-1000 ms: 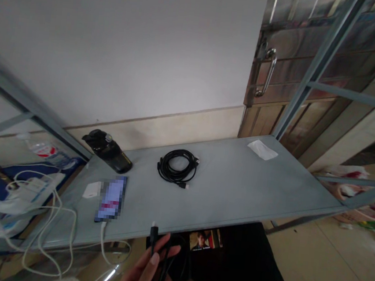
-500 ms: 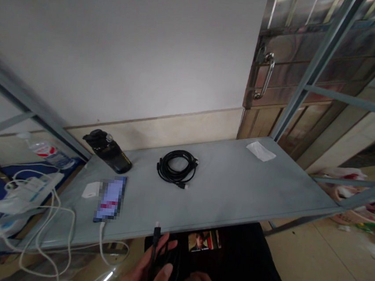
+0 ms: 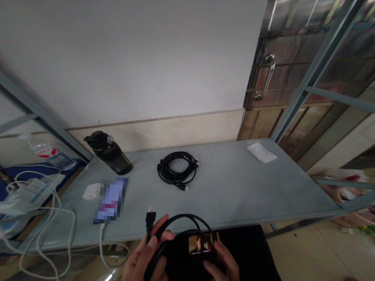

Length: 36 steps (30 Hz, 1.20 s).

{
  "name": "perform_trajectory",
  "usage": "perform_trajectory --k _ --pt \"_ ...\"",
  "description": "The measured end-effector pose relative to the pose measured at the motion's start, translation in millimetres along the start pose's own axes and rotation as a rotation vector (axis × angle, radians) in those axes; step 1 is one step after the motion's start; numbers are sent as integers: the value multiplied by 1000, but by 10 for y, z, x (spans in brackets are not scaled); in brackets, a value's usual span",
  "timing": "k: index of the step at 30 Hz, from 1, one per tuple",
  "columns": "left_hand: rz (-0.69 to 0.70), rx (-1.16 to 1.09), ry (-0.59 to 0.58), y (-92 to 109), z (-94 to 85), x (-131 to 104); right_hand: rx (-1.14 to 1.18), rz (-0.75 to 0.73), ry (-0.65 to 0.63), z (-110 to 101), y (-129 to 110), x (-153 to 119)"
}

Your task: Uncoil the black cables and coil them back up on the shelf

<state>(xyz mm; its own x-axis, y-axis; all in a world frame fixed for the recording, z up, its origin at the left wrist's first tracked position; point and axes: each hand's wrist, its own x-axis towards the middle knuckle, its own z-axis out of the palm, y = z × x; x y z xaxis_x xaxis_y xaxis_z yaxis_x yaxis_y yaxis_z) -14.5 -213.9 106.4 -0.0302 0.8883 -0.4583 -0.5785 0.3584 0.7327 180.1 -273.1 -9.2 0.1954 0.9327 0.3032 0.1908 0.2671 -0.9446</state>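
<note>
A black HDMI cable [image 3: 188,215] is looped between my two hands at the table's front edge. My left hand [image 3: 147,260] is closed around gathered strands of it, and one plug [image 3: 150,217] sticks up past the fingers. The thumb and fingers of my right hand [image 3: 224,270] are closed on the loop's right side. Where the cable runs below the hands is hard to make out against dark clothing. Beyond them, a second black cable [image 3: 161,173] lies coiled on the grey table [image 3: 235,193], its plugs at the coil's edge.
A dark bottle [image 3: 111,153], a phone [image 3: 111,199] on a white charging cord [image 3: 100,247] and a white adapter [image 3: 91,191] occupy the table's left. White paper [image 3: 261,152] lies far right. Metal posts [image 3: 297,102] rise at the corners. White cords [image 3: 56,216] tangle at left.
My hands have risen and the right hand has moved right, drawing the held cable into a wide loop. Its plug now stands higher and further left. A foot has come into view at lower right.
</note>
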Motion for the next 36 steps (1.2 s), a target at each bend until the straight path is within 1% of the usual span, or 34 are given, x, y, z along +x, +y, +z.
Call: perform_trajectory --k 1,3,5,6,8,10,12,13,15,17,19,21,22,24,25,27,31,34,36 --pt "-4 -44 -28 -42 -13 76 58 35 0 25 10 43" --pt "8 -139 -75 -171 -13 209 187 151 12 106 10 89" --pt "20 -187 -89 -322 45 290 336 280 34 189 -12 83" --pt "31 -183 -71 -385 98 311 394 328 49 214 -29 76" --pt "90 -133 -9 -456 234 338 441 376 93 220 -74 109" --pt "190 -57 17 -432 367 400 434 396 107 187 -124 272" --pt "308 26 -27 -320 452 563 388 384 64 170 -161 600" --pt "368 80 -60 -238 470 695 339 355 27 182 -166 820" --pt "517 243 -82 -36 460 1060 223 217 16 266 -133 1339" --pt "674 516 -40 196 408 1518 65 34 -15 412 -40 1908" --pt "845 836 44 425 342 1989 -172 -121 -123 584 98 2459" --pt "896 945 95 607 275 2396 -252 -175 -158 739 249 2928" --pt "925 988 126 667 242 2558 -295 -198 -168 801 323 3114" --pt "974 1050 189 715 173 2792 -360 -231 -173 889 463 3373" --pt "996 1082 213 705 136 2867 -392 -247 -172 916 529 3446" --pt "1030 1136 226 642 58 2950 -437 -276 -165 947 654 3494" --pt "1074 1204 165 513 -83 2989 -460 -326 -141 955 874 3394" --pt "1081 1222 153 491 -142 3002 -454 -342 -113 935 983 3342" --pt "1075 1218 159 492 -156 3008 -456 -348 -88 908 1006 3342"
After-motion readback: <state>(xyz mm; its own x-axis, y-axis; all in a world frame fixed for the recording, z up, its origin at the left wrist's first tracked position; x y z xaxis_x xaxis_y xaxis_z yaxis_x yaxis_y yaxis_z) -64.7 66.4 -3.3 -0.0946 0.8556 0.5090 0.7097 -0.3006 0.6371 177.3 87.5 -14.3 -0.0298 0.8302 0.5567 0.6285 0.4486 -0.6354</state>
